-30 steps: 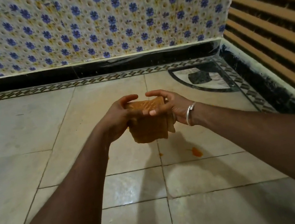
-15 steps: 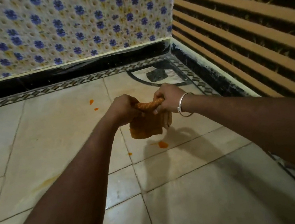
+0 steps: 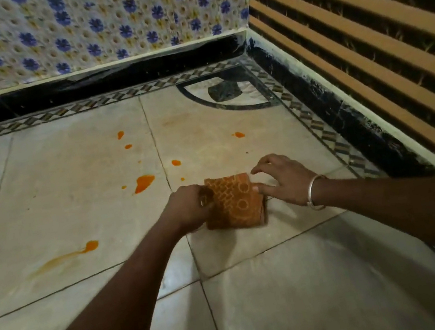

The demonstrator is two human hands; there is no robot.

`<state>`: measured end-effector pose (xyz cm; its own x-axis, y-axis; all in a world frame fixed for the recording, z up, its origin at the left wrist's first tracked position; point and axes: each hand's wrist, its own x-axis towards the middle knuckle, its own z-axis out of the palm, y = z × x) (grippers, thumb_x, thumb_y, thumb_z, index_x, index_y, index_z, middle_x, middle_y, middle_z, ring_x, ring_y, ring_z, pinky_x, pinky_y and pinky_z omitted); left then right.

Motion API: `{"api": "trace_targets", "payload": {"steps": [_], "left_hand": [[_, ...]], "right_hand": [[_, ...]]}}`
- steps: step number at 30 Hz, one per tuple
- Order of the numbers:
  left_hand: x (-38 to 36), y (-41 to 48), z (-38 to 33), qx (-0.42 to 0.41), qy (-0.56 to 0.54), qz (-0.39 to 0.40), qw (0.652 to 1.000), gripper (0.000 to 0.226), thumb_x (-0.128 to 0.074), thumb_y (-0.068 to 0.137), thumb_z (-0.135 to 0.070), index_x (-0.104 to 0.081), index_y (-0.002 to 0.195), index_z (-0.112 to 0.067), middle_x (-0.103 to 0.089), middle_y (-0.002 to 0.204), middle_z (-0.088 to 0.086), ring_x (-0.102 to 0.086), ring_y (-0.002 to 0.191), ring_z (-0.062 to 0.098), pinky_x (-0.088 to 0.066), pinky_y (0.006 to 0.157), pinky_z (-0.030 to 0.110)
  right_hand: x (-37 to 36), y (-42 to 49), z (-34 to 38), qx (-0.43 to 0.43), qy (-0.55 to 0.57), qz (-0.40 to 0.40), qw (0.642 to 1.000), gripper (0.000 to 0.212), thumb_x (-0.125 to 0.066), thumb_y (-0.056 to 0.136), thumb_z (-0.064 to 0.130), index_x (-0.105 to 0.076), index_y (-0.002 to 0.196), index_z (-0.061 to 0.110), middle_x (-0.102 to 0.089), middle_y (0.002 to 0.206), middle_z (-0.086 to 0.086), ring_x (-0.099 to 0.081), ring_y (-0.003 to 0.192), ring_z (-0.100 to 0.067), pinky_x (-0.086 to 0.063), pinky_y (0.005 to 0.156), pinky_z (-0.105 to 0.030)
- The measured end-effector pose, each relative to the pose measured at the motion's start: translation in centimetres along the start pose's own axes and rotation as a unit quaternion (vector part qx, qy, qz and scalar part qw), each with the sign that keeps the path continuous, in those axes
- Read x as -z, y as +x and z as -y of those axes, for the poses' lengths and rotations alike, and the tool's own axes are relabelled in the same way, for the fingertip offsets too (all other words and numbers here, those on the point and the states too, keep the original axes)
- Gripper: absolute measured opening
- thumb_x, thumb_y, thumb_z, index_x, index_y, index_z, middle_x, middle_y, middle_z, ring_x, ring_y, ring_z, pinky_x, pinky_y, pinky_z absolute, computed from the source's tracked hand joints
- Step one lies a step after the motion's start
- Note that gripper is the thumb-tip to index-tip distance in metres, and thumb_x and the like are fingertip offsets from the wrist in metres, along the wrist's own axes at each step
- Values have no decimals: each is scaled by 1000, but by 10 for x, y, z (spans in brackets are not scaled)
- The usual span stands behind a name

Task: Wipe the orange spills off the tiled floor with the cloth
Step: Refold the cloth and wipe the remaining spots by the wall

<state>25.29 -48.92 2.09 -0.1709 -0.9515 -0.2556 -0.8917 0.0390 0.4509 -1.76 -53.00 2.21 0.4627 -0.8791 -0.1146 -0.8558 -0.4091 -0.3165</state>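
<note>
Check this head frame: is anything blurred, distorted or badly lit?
Head view: dim, warm light; the left hand gripping the cloth is motion-smeared, the right hand and orange spills sharper; the wide-angle lens bows the skirting and wall slats; soft sheen on the near tiled floor.

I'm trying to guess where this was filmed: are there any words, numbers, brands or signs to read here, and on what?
None: no readable text shows anywhere in the picture.
The cloth bears only a pattern of circles and lines, no letters.
The wall tiles bear only blue flowers.
The bangle is too small to tell any engraving.
</note>
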Motion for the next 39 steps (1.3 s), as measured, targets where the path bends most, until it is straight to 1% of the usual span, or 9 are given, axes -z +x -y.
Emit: {"api": "trace_targets", "payload": {"steps": [2,4,8,14,21,28,32,36,39], "left_hand": [[-23,3,-10,-15,0,-38,999,53,-44,101,-52,-57,145,-24,-57,148,4,-48,141,26,-37,116,50],[-48,10,-28,-36,32,-35,998,56,-29,109,-50,-32,161,-30,-24,171,3,-14,160,25,-12,126,56],[-97,29,-50,-29,133,-8,991,62,-10,106,-59,0,164,-38,10,174,0,17,159,25,10,123,64],[-90,59,-16,3,162,-72,984,71,2,98,-64,1,164,-40,3,175,1,8,161,25,9,124,61],[-115,-8,-23,120,158,-110,974,74,-3,99,-63,1,165,-30,7,173,9,10,160,33,4,122,67],[-94,42,-15,19,189,-69,979,76,-1,97,-70,8,164,-36,12,174,5,14,160,27,7,124,63],[-80,14,37,128,155,-113,973,79,-1,96,-66,-3,166,-31,2,174,6,2,161,30,9,123,66],[-117,-37,0,199,154,-139,958,69,-22,102,-51,-27,164,-20,-22,170,19,-16,158,41,-4,120,71],[-131,-35,-31,126,135,-105,977,76,0,101,-63,-4,166,-26,3,173,15,6,160,39,16,121,65]], "right_hand": [[-21,3,-9,-64,-20,24,997,59,-38,101,52,-31,154,26,-22,163,-5,-14,151,-25,-22,120,-46],[-39,8,-8,-125,-36,41,991,61,-27,105,48,-11,159,26,0,168,-3,6,154,-23,-8,124,-48],[-78,11,2,-180,-13,36,983,59,-15,106,45,1,159,27,12,167,0,14,153,-18,3,124,-47],[-106,-1,3,-165,-56,-46,984,68,3,97,54,4,159,26,11,167,0,12,153,-16,5,124,-47],[-115,-1,3,-161,-85,-88,979,67,-11,101,49,-4,160,20,1,167,-7,2,154,-22,-4,123,-52],[-114,0,3,-157,-96,-82,980,67,-4,98,47,-1,160,21,4,167,-6,5,154,-21,-1,123,-50],[-117,0,2,-163,-93,-82,979,66,-9,100,47,-4,160,21,1,168,-5,3,154,-21,-2,124,-50],[-117,0,4,-170,-92,-88,977,67,-8,98,47,-8,160,20,-4,168,-5,-2,154,-22,-5,123,-52],[-115,0,7,-168,-94,-96,977,67,-10,98,46,-12,160,19,-7,167,-6,-6,154,-23,-7,123,-52]]}}
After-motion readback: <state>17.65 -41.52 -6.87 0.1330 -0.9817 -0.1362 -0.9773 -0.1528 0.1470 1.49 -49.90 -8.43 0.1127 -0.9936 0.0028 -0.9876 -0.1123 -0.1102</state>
